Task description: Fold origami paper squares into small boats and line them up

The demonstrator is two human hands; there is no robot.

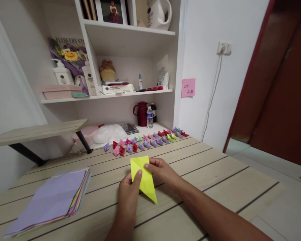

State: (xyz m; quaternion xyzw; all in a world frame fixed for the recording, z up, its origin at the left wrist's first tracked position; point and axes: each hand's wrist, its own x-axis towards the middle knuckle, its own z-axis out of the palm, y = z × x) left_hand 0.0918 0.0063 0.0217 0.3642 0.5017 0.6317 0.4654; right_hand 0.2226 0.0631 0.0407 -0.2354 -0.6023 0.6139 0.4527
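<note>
A partly folded sheet of yellow origami paper [145,180] is held up over the table, one pointed corner hanging down toward the lower right. My left hand [129,194] pinches its left edge, thumb lying on the front face. At the upper right edge, my right hand [163,170] grips it between thumb and fingers. The fingers behind the paper are hidden. Beyond the hands, rows of small folded paper boats [146,144] in purple, red, pink, green and yellow stand along the table's back. To the left lies a stack of coloured paper [52,197], a purple sheet on top.
The wooden slatted table [225,187] reaches to a white shelf unit [130,43] at the back. A small raised wooden stand [40,132] is at the left. A red thermos jug [141,113] and a water bottle [149,117] stand on the lowest shelf.
</note>
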